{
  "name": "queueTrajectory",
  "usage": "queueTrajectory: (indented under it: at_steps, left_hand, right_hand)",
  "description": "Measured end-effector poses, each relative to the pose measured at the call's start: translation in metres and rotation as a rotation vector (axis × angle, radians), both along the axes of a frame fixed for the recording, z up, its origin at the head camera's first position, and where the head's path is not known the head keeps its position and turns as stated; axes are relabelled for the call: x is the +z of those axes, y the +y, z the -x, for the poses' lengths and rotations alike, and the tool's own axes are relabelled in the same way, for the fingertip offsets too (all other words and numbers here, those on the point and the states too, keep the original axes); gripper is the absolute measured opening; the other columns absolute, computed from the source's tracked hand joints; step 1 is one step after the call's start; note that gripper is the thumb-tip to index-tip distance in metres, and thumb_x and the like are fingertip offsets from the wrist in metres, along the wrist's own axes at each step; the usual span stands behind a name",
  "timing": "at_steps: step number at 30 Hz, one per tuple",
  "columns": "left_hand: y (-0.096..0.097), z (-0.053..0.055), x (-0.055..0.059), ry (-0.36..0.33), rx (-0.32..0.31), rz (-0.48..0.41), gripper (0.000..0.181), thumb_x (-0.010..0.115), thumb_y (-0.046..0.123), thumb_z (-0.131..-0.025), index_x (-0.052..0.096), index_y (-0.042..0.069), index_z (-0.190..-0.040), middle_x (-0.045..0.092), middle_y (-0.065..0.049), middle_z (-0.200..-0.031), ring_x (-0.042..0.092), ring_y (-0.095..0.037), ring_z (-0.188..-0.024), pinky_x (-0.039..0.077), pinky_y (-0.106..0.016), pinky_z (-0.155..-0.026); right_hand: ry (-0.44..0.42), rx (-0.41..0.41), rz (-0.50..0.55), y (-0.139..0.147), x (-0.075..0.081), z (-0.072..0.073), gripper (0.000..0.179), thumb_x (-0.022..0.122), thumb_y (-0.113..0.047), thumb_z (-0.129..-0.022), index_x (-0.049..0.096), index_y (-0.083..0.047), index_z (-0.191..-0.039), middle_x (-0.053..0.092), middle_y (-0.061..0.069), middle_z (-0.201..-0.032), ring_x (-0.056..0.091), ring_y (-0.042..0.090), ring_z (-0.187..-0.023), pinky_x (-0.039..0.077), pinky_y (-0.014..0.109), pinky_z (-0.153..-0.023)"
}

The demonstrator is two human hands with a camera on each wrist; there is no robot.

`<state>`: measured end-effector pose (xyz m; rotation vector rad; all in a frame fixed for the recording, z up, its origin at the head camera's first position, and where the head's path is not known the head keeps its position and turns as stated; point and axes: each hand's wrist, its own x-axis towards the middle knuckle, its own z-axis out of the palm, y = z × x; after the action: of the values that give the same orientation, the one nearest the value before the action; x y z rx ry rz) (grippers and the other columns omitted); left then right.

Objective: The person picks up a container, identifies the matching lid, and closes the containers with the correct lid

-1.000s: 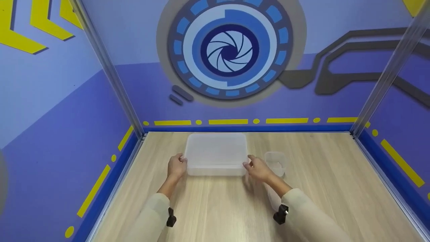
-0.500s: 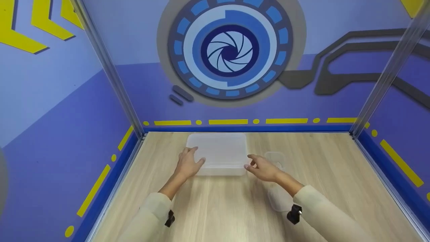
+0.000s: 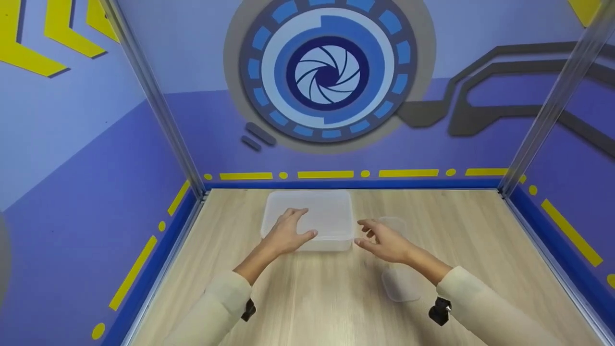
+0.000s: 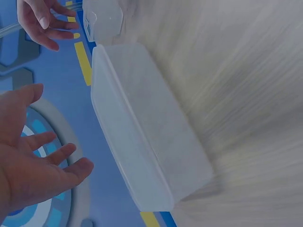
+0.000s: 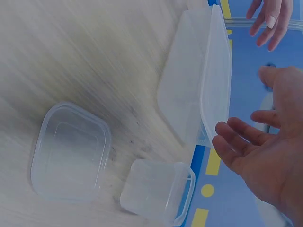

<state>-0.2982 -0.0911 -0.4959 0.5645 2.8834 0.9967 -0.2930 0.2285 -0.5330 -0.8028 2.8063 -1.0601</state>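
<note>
Head view: left hand (image 3: 284,234) fingers spread, frosted box (image 3: 331,218) at its two o'clock. Right hand (image 3: 387,244) loosely spread; box at ten, small tub (image 5: 151,187) at one. Box contents indistinct.

Booth-type workstation (image 3: 72,230): purple-blue printed panels (image 3: 202,129), upper frame; metal corner posts (image 3: 155,96), left and right; wood-grain tabletop (image 3: 312,298), lower centre.

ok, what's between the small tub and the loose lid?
Bare table, as the right wrist view shows; in the head view, the right hand covers much of that stretch.
</note>
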Motion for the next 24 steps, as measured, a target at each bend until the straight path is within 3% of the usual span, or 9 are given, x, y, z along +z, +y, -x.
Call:
queueTrajectory:
  at_steps: [13,24]
  left_hand:
    - [0.015,-0.003,-0.002,-0.014,-0.076,0.034,0.071,0.068,0.044,-0.102,0.045,0.012,-0.161,0.047,-0.013,-0.157,0.043,-0.037,-0.147,0.039,-0.055,-0.118]
    - [0.026,-0.005,-0.005,-0.033,-0.128,0.042,0.073,0.069,0.046,-0.101,0.045,0.011,-0.160,0.048,-0.014,-0.155,0.046,-0.036,-0.145,0.040,-0.054,-0.117]
  right_hand:
    - [0.011,0.020,-0.009,0.008,0.007,-0.007,0.063,0.066,-0.040,-0.106,0.051,0.000,-0.152,0.061,0.017,-0.141,0.061,0.040,-0.126,0.052,0.057,-0.102]
    - [-0.003,0.048,-0.035,0.017,0.005,-0.010,0.073,0.065,-0.052,-0.104,0.049,-0.004,-0.155,0.059,0.017,-0.143,0.058,0.039,-0.130,0.053,0.060,-0.099]
